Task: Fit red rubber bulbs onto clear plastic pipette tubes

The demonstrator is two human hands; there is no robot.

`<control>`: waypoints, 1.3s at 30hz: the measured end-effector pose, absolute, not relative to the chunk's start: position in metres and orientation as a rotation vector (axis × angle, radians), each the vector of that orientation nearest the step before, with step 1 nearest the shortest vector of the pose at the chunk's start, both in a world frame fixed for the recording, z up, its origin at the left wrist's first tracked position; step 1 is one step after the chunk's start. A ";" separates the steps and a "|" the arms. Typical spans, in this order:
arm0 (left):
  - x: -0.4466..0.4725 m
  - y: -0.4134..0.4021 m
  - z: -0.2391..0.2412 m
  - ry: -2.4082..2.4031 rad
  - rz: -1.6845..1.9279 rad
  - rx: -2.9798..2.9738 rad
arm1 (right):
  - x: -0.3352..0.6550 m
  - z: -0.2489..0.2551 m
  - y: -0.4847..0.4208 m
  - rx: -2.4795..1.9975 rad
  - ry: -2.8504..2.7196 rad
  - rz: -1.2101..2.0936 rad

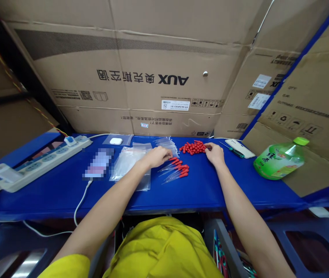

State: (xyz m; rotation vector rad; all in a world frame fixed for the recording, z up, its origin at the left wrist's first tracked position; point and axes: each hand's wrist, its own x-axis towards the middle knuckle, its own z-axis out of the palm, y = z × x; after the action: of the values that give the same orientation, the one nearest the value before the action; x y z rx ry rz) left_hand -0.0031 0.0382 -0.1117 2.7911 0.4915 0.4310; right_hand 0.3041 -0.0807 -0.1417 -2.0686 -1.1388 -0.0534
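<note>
A: Nearest: yellow shirt, both forearms reaching out over the blue table.

B: Left hand?

A: Fingers curled, resting on the near end of the row of assembled droppers, clear stems with red bulbs, laid side by side. Looks like it pinches one stem, but can't tell for sure; the fingertips are hidden.

B: Right hand?

A: Loosely curled, fingertips in the edge of the pile of loose red bulbs. Whether it has one picked up, can't tell; too small.

B: Step, then?

A: Judgement: fitting bulbs onto stems. Left handles the stem, right fetches a bulb. Roughly a handful done, pile still large.

B: Next move needs?

A: Probably one bulb singled out from the pile, opening turned toward the stem end, then pushed on straight. Thin stems, so a light grip and good alignment.

B: Stock of stems?

A: Bundle of clear stems just behind the left hand. Stack of clear plastic bags to its left, under the wrist.

B: Further out?

A: Left: blurred phone on a cable, white earbud case, power strip. Right: white flat device, green bottle lying on its side. Behind everything, cardboard boxes.
</note>
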 end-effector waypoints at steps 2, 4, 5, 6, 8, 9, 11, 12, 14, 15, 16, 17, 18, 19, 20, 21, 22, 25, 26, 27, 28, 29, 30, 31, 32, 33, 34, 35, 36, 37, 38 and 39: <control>-0.002 0.038 -0.114 0.508 0.439 2.779 | 0.303 -0.141 -0.081 -2.083 -1.127 -0.065; 0.000 0.037 -0.115 0.530 0.444 2.781 | 0.303 -0.141 -0.080 -2.089 -1.115 -0.078; 0.000 0.036 -0.115 0.541 0.451 2.786 | 0.303 -0.141 -0.080 -2.087 -1.111 -0.082; 0.000 0.036 -0.115 0.555 0.460 2.791 | 0.303 -0.142 -0.080 -2.082 -1.105 -0.084; 0.000 0.035 -0.115 0.580 0.472 2.800 | 0.304 -0.142 -0.079 -2.075 -1.083 -0.078; 0.000 0.034 -0.114 0.588 0.473 2.803 | 0.304 -0.142 -0.078 -2.075 -1.066 -0.072; 0.000 0.032 -0.112 0.607 0.464 2.807 | 0.303 -0.141 -0.078 -2.076 -1.039 -0.057; 0.000 0.030 -0.110 0.619 0.459 2.811 | 0.302 -0.140 -0.078 -2.073 -1.034 -0.051; -0.001 0.027 -0.106 0.644 0.444 2.825 | 0.300 -0.138 -0.079 -2.060 -1.042 -0.047; -0.001 0.024 -0.104 0.661 0.430 2.835 | 0.299 -0.137 -0.079 -2.054 -1.051 -0.048; -0.001 0.022 -0.102 0.684 0.411 2.849 | 0.298 -0.136 -0.080 -2.051 -1.058 -0.049; -0.001 0.020 -0.100 0.715 0.389 2.870 | 0.297 -0.135 -0.081 -2.051 -1.064 -0.051; -0.001 0.017 -0.098 0.749 0.365 2.896 | 0.297 -0.134 -0.081 -2.053 -1.071 -0.053; 0.000 0.015 -0.096 0.777 0.344 2.925 | 0.296 -0.134 -0.081 -2.057 -1.076 -0.054; 0.000 0.014 -0.095 0.801 0.327 2.954 | 0.296 -0.134 -0.081 -2.060 -1.082 -0.057; 0.001 0.012 -0.093 0.820 0.314 2.979 | 0.296 -0.134 -0.081 -2.063 -1.087 -0.060; 0.001 0.010 -0.092 0.833 0.304 2.998 | 0.296 -0.134 -0.081 -2.068 -1.091 -0.062; 0.001 0.007 -0.089 0.854 0.277 3.015 | 0.297 -0.136 -0.080 -2.098 -1.094 -0.056; 0.001 0.006 -0.087 0.861 0.268 3.012 | 0.297 -0.136 -0.079 -2.106 -1.094 -0.053; 0.001 0.005 -0.087 0.870 0.259 3.008 | 0.297 -0.137 -0.079 -2.114 -1.091 -0.052; 0.001 0.004 -0.086 0.882 0.253 3.005 | 0.298 -0.138 -0.079 -2.118 -1.090 -0.054; 0.001 0.004 -0.086 0.894 0.249 3.003 | 0.298 -0.138 -0.078 -2.119 -1.088 -0.059; 0.001 0.003 -0.085 0.904 0.248 3.003 | 0.298 -0.139 -0.078 -2.119 -1.087 -0.065; 0.001 0.003 -0.086 0.912 0.249 3.004 | 0.298 -0.139 -0.078 -2.120 -1.087 -0.070; 0.001 0.002 -0.086 0.916 0.250 3.006 | 0.298 -0.139 -0.078 -2.122 -1.086 -0.075; 0.001 0.003 -0.087 0.916 0.249 3.010 | 0.298 -0.139 -0.079 -2.124 -1.084 -0.079; 0.001 0.003 -0.088 0.912 0.249 3.014 | 0.299 -0.139 -0.079 -2.128 -1.080 -0.084; 0.001 0.003 -0.088 0.905 0.251 3.016 | 0.299 -0.139 -0.079 -2.132 -1.075 -0.091; 0.001 0.004 -0.088 0.897 0.256 3.014 | 0.299 -0.139 -0.079 -2.134 -1.070 -0.098; 0.001 0.005 -0.088 0.888 0.265 3.009 | 0.299 -0.139 -0.079 -2.135 -1.064 -0.103; 0.000 0.006 -0.088 0.880 0.277 3.002 | 0.299 -0.139 -0.079 -2.133 -1.058 -0.106; -0.001 0.007 -0.087 0.875 0.292 2.995 | 0.299 -0.139 -0.079 -2.130 -1.052 -0.106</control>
State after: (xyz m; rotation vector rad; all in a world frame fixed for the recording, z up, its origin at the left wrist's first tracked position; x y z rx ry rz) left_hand -0.0007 0.0068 -0.0873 2.9949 0.8753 0.2918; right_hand 0.2990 -0.0786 -0.1390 -2.1298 -1.0522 -0.1057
